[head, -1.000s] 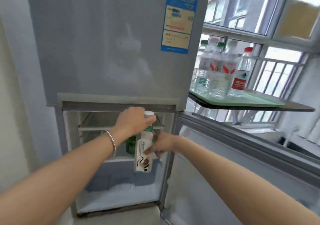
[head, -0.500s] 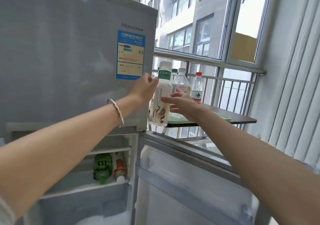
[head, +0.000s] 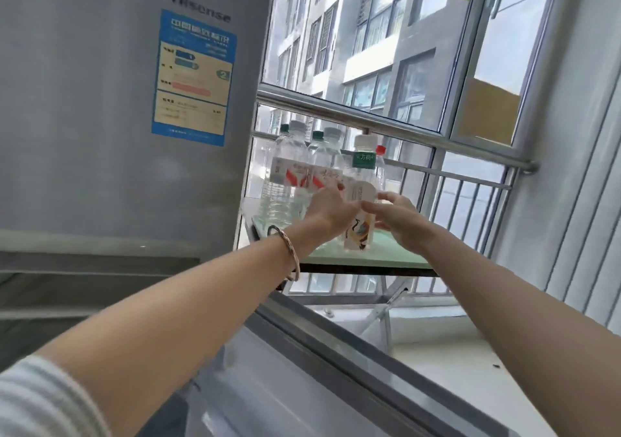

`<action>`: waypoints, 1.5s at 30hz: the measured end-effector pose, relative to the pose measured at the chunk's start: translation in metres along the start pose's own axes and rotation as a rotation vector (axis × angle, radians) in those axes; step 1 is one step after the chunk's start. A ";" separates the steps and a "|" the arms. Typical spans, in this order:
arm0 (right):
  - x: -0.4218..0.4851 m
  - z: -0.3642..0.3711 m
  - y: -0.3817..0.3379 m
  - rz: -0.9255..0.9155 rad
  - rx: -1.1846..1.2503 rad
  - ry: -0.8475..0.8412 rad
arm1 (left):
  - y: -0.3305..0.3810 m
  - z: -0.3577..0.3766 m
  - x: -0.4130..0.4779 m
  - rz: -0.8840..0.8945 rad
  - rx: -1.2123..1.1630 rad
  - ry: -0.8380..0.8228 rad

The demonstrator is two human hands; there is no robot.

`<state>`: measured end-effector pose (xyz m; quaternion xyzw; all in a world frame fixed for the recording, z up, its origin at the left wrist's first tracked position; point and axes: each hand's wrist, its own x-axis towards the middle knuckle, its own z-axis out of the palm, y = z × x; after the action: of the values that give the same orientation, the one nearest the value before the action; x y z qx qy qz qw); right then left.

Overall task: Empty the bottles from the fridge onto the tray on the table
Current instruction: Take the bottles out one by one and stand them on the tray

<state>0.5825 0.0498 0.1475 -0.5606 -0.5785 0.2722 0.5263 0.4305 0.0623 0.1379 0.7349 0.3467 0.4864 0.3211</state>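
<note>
Two hands meet around one bottle (head: 359,201), white-capped with a green neck band and a pale printed label, held upright over the tray (head: 386,255) on the surface (head: 369,270) by the window. The left hand (head: 331,213) wraps the bottle's near left side, fingers curled round it in a firm grip. The right hand (head: 401,221) cups the other side with fingers spread; whether it truly presses the bottle or only steadies it is hard to say from here, but it looks to be in contact. The bottle's base sits at or just above the tray, and I cannot tell which, since the hands and the label's lower edge hide the gap.

Behind it stand the clear water bottles (head: 292,181) already delivered, packed close at the tray's back left, with a red-capped one (head: 379,161) just beyond the held bottle. The fridge (head: 100,117) rises to the left, its lower door (head: 336,369) swung open beneath the arms.

The step in hand is the set-down of this bottle. Next it calls for lowering it flat onto bare tray, clear of its neighbours so none topple, then loosening both hands and going back to the fridge for whatever is left inside; its shelves are out of view.
</note>
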 end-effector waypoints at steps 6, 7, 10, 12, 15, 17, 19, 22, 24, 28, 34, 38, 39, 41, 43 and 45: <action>0.035 0.002 0.035 -0.003 0.081 -0.069 | -0.021 0.017 0.012 0.055 0.151 -0.043; 0.036 0.003 0.037 -0.017 0.096 -0.072 | -0.022 0.018 0.012 0.080 0.209 -0.040; 0.044 0.010 0.043 -0.038 0.120 -0.059 | -0.032 0.022 0.018 0.125 0.362 -0.009; 0.048 0.014 0.047 -0.033 0.101 -0.040 | -0.035 0.025 0.018 0.142 0.364 -0.008; 0.043 0.023 0.047 -0.010 0.034 0.057 | -0.035 0.021 0.012 0.151 0.327 -0.003; 0.030 0.033 0.040 -0.032 -0.016 0.225 | -0.033 0.011 0.006 0.129 0.281 -0.006; 0.015 0.046 0.027 -0.127 -0.117 0.458 | -0.031 -0.004 0.001 0.119 0.255 0.000; -0.010 0.072 0.004 -0.251 -0.214 0.551 | -0.025 -0.034 -0.015 0.128 0.257 0.026; -0.026 0.097 -0.009 -0.277 -0.236 0.503 | -0.022 -0.058 -0.027 0.114 0.264 0.028; -0.059 0.161 -0.032 -0.300 -0.222 0.408 | -0.026 -0.110 -0.054 0.048 0.309 0.053; -0.093 0.266 -0.024 -0.106 -0.124 0.221 | -0.071 -0.185 -0.104 -0.152 0.488 0.021; -0.100 0.332 0.013 0.016 -0.152 0.069 | -0.120 -0.223 -0.138 -0.328 0.546 -0.116; -0.104 0.348 0.021 0.053 -0.155 0.017 | -0.135 -0.231 -0.146 -0.369 0.565 -0.147; -0.111 0.376 0.041 0.122 -0.180 -0.070 | -0.164 -0.241 -0.157 -0.434 0.589 -0.199; -0.111 0.401 0.067 0.162 -0.234 -0.149 | -0.193 -0.245 -0.167 -0.491 0.617 -0.210; -0.108 0.420 0.092 0.186 -0.333 -0.244 | -0.225 -0.246 -0.177 -0.550 0.635 -0.200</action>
<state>0.2121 0.0853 -0.0933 -0.6535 -0.6208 0.2861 0.3251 0.1053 0.0744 -0.0522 0.7211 0.6293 0.1783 0.2284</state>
